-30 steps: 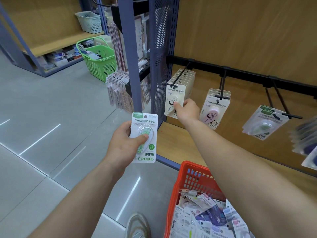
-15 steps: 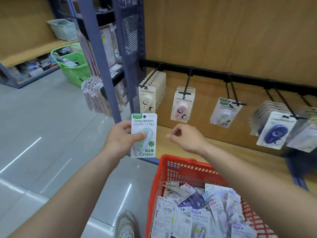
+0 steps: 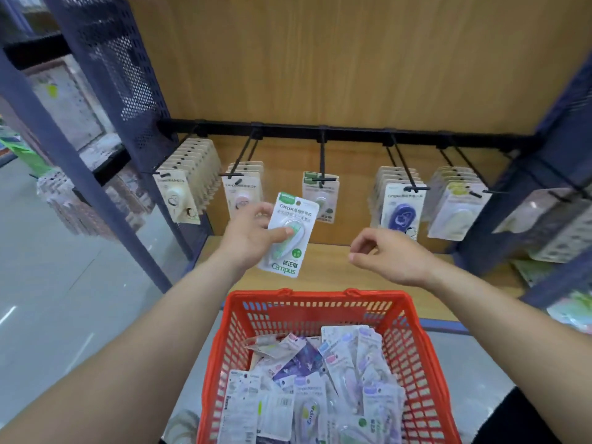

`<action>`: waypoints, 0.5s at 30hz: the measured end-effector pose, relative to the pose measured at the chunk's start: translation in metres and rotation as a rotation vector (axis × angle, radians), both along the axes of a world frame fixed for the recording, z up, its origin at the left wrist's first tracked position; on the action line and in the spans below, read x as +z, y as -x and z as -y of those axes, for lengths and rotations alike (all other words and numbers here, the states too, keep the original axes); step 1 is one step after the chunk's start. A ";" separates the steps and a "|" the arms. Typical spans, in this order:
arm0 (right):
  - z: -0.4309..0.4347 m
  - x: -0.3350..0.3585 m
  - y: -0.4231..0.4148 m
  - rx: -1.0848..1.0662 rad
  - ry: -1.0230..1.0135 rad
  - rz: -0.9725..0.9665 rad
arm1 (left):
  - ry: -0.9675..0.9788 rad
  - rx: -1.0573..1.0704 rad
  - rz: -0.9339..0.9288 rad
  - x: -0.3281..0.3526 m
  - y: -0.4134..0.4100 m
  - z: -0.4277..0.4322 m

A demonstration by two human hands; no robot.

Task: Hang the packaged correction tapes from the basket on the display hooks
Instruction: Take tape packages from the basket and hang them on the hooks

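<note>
Now: my left hand (image 3: 251,238) grips a green Campus correction tape pack (image 3: 290,235), thumb across its blister | pack raised just below the middle display hook (image 3: 322,161) | my right hand (image 3: 389,256) loosely curled, holding nothing | red basket (image 3: 314,302) below, heaped with packaged tapes (image 3: 320,389)

Wooden back panel (image 3: 320,59), grey floor (image 3: 48,283)

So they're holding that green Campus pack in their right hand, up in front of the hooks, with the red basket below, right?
Not quite. The head view shows the left hand gripping the green Campus pack. The right hand holds nothing. The rest stands: the pack is up in front of the hooks, with the red basket below.
</note>
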State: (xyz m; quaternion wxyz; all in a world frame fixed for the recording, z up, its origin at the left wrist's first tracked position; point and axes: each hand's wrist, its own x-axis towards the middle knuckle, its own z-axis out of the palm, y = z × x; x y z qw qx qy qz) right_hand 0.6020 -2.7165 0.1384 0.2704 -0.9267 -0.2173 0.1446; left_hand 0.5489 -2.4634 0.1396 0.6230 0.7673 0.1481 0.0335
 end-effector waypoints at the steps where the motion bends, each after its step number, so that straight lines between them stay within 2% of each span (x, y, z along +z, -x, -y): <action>1: 0.008 -0.001 -0.004 0.000 0.013 -0.006 | -0.007 -0.013 0.008 0.000 -0.009 0.009; 15: 0.031 -0.018 -0.043 -0.023 -0.019 -0.070 | 0.094 0.104 0.082 -0.018 -0.058 0.049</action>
